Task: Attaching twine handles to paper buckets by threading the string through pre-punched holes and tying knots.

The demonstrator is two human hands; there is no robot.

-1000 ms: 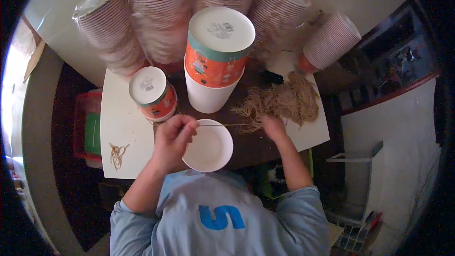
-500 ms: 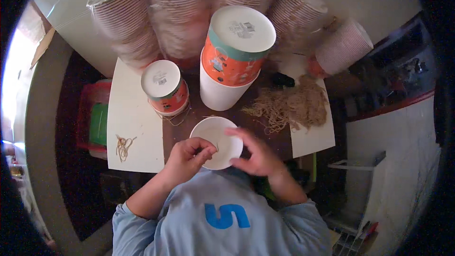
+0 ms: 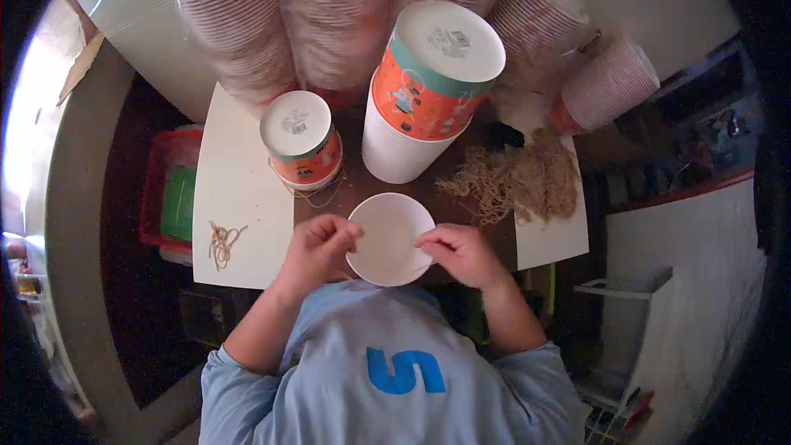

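Note:
A white paper bucket stands mouth up in front of me, between my hands. My left hand is closed in a pinch at its left rim; what the fingers hold, if anything, is too small to make out. At the right rim my right hand pinches a thin cord, faintly visible along the front right of the bucket. Beyond my left hand a small orange and green bucket sits upside down with a cord handle hanging round it. A taller stack of upturned buckets is at its right.
Loose cords lie on the table's white left part. A tangled heap of brown twine is at the right, with a small black object behind it. Plastic-wrapped bucket stacks line the back; another stack leans at the right.
My right hand has come back to the bucket's right rim and closed. The left hand has moved from over the bucket's mouth to its left rim. The whole view has shifted slightly.

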